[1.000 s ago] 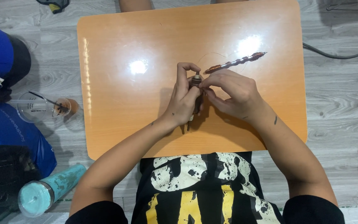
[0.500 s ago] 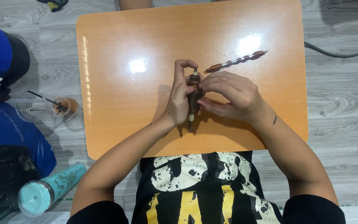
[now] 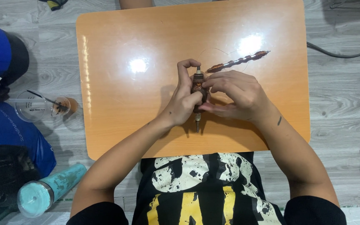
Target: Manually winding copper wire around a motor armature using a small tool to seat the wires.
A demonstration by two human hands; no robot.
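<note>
1. Both hands are bunched over the middle of the glossy orange laminate counter [image 3: 117, 104], working on a small brown copper-wound motor armature with a steel shaft [image 3: 198, 89]. It stands roughly end-on to the person, shaft tip poking out below the hands
2. The left hand [image 3: 184, 104] has its fingers wrapped tight around the armature body, and the right hand [image 3: 236, 93] pinches at its upper part with thumb and forefinger closed narrow
3. A hair-thin wire loop seems to run up toward a second long copper-wound rod [image 3: 236, 61] lying just beyond the hands. I'd guess a hard tug snaps or kinks that wire, or drags the rod around
4. The counter looks slick, so if the grip slips the shaft could skate off and roll
5. A clear plastic cup with dark dregs [image 3: 42, 106] and a teal lidded bottle [image 3: 51, 189] sit on the floor to the left, well apart
</note>
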